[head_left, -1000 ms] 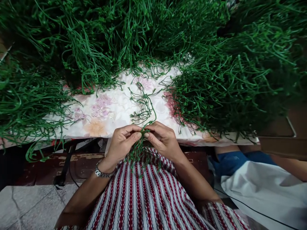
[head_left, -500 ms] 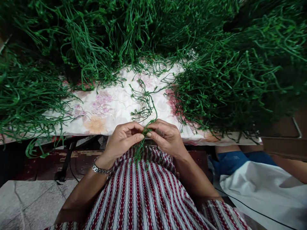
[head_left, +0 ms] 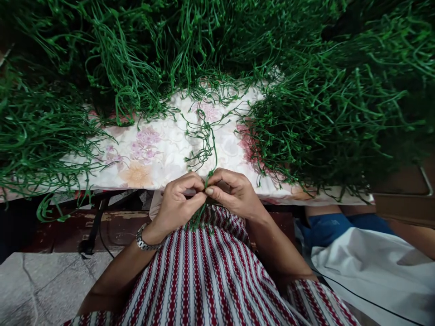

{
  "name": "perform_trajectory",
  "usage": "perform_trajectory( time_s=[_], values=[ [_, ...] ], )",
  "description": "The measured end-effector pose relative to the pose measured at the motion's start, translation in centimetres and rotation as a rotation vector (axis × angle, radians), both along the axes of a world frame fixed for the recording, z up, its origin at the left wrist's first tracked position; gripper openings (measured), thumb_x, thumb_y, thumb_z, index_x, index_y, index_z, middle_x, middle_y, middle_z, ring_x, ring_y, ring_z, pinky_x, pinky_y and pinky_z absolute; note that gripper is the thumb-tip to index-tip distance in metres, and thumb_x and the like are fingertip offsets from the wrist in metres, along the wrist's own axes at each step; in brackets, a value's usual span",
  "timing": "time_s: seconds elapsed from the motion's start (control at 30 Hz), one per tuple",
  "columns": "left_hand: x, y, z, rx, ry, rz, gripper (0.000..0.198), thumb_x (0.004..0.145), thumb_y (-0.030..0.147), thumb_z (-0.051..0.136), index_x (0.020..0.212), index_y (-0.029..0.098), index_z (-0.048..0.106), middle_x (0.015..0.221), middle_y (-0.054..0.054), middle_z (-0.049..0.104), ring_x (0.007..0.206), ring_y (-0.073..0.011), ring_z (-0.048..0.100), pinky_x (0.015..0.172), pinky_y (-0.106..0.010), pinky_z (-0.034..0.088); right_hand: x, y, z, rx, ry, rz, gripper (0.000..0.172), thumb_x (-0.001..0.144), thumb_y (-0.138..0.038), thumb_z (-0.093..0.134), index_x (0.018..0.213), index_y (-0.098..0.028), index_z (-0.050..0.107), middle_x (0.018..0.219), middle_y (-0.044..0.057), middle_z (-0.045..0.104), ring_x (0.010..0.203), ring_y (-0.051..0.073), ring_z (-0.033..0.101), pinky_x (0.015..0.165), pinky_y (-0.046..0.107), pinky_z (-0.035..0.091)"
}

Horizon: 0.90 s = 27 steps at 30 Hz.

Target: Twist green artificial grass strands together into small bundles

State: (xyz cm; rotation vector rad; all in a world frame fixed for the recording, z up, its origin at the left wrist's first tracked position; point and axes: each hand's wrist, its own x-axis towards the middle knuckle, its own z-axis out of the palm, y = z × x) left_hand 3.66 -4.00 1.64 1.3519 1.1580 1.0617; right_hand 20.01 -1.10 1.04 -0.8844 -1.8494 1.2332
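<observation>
At the table's near edge, my left hand (head_left: 181,199) and my right hand (head_left: 236,192) meet, thumbs and forefingers pinched on one green plastic stem (head_left: 215,151). Its upper part, with thin branching sprigs (head_left: 204,136), lies on the floral tablecloth (head_left: 170,158). Below my fingers the lower sprigs (head_left: 199,221) hang over the striped red and white garment (head_left: 204,271). Just where the fingertips touch, the stem is partly hidden. A metal watch (head_left: 145,239) is on my left wrist.
Large heaps of similar green stems lie at the left (head_left: 44,131), the back (head_left: 190,40) and the right (head_left: 329,127) of the table. Some hang past the near edge. A person in blue shorts (head_left: 328,228) sits at my right, with white cloth (head_left: 370,267) over the lap.
My fingertips have drawn closer together on the stem. The sprigs hanging below have shifted and rise slightly higher. The upper stem has straightened a little.
</observation>
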Motion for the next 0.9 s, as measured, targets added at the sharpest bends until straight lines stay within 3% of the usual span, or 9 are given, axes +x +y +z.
perform_trajectory(
  time_s=[0.17,0.3,0.57,0.67,0.83,0.9],
  values=[
    [-0.6,0.3,0.3,-0.033,0.001,-0.037,0.014,0.068,0.004,0.053,0.060,0.016,0.050,0.067,0.001,0.050,0.067,-0.0111,0.046,0.061,-0.023,0.035,0.3,0.6,0.6,0.175,-0.122,0.099,0.004,0.082,-0.014,0.054,0.084,-0.013,0.058,0.075,0.001,0.055,0.068,0.008,0.050,0.062,0.020,0.040],
    [-0.7,0.4,0.6,-0.056,0.053,-0.052,0.015,0.068,0.002,0.051,0.061,0.016,0.049,0.066,0.002,0.048,0.063,-0.0091,0.042,0.059,-0.023,0.033,0.5,1.2,1.0,0.296,-0.195,0.191,0.012,0.079,-0.007,0.049,0.087,-0.014,0.056,0.076,0.002,0.053,0.071,0.010,0.048,0.065,0.021,0.040],
    [-0.3,0.2,0.0,-0.021,0.036,-0.013,0.014,0.069,0.003,0.052,0.061,0.016,0.050,0.068,0.002,0.045,0.064,-0.0097,0.042,0.059,-0.023,0.032,0.7,1.7,1.6,0.383,-0.328,0.238,0.012,0.081,-0.007,0.045,0.086,-0.014,0.053,0.077,0.003,0.047,0.071,0.011,0.043,0.063,0.022,0.036],
    [-0.1,0.2,-0.2,-0.001,0.010,0.016,0.015,0.069,0.003,0.053,0.061,0.016,0.049,0.071,0.001,0.047,0.068,-0.0105,0.044,0.061,-0.023,0.033,0.6,1.6,1.4,0.279,-0.262,0.236,0.010,0.080,-0.009,0.047,0.085,-0.014,0.054,0.078,0.002,0.048,0.071,0.011,0.043,0.064,0.022,0.036],
    [0.3,0.0,-0.9,0.031,-0.091,0.136,0.011,0.071,0.007,0.056,0.065,0.017,0.053,0.079,-0.001,0.052,0.075,-0.0122,0.050,0.064,-0.023,0.037,-0.3,0.7,-0.1,-0.270,0.116,0.134,0.011,0.084,-0.023,0.053,0.089,-0.014,0.051,0.075,0.000,0.049,0.064,0.008,0.044,0.060,0.019,0.036],
    [0.4,0.0,-1.2,0.035,-0.104,0.137,0.011,0.071,0.008,0.057,0.065,0.017,0.054,0.079,-0.001,0.052,0.074,-0.0122,0.050,0.063,-0.023,0.037,-0.5,0.4,-0.6,-0.386,0.223,0.114,0.015,0.084,-0.028,0.055,0.086,-0.014,0.049,0.073,-0.001,0.046,0.062,0.007,0.042,0.058,0.019,0.036]
  ],
)
